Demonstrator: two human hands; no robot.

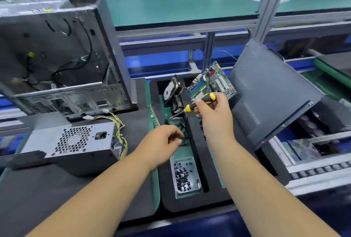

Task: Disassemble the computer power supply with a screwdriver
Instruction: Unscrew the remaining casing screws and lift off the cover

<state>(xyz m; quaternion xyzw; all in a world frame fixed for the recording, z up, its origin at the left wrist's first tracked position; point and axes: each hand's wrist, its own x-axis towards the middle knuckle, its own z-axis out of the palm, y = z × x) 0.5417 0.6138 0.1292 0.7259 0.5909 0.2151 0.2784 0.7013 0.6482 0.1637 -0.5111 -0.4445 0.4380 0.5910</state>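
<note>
The grey metal power supply [76,141] lies on the black foam mat at the left, its honeycomb fan grille and socket facing me, yellow and black wires [119,132] trailing from its right end. My right hand [214,113] grips a yellow-and-black screwdriver [199,102], its tip pointing down-left over the black foam tray. My left hand [161,141] hovers above the tray to the right of the power supply, fingers curled with the tips pinched together; whether they hold a small part I cannot tell.
An open computer case [57,56] stands behind the power supply. The black foam tray [197,153] holds a clear box of screws [185,176], a hard drive [171,89] and a motherboard [212,80]. A dark case side panel [269,88] leans at the right.
</note>
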